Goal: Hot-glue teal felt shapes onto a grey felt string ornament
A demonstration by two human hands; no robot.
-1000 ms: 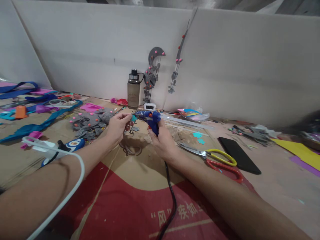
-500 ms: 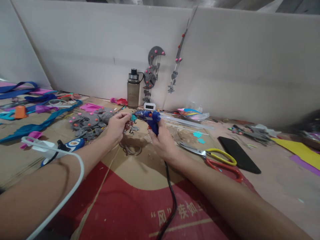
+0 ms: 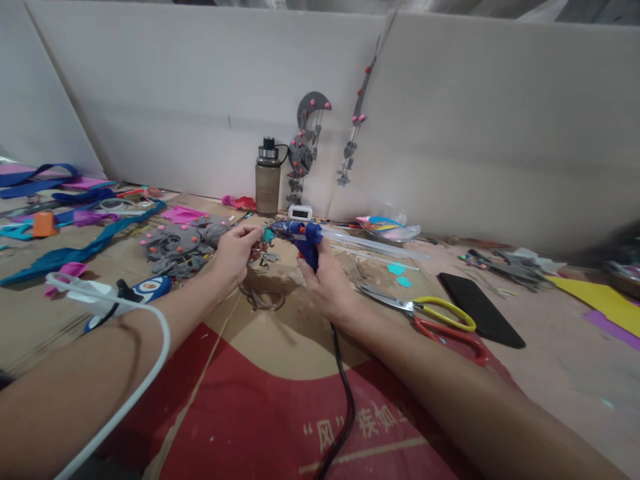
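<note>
My right hand (image 3: 327,283) is wrapped round the handle of a blue hot glue gun (image 3: 305,240), its nozzle pointing left. A black cord (image 3: 343,380) runs from the handle down toward me. Between the fingertips of my left hand (image 3: 235,253) is a small teal felt piece (image 3: 269,235), right at the nozzle; whether they touch I cannot tell. Below the left hand lies a loop of brown cord (image 3: 267,300) on the cardboard. More teal felt cutouts (image 3: 397,269) lie to the right of the glue gun.
Scissors (image 3: 425,310) and a black phone (image 3: 480,310) lie to the right. Grey felt pieces with pink balls (image 3: 175,247) are at left. A water bottle (image 3: 268,180) and small digital clock (image 3: 300,213) stand at the back. A white cable (image 3: 163,340) crosses over my left forearm.
The whole view has shifted very slightly. Both hands, the glue gun and the felt piece hold nearly the same places relative to each other.
</note>
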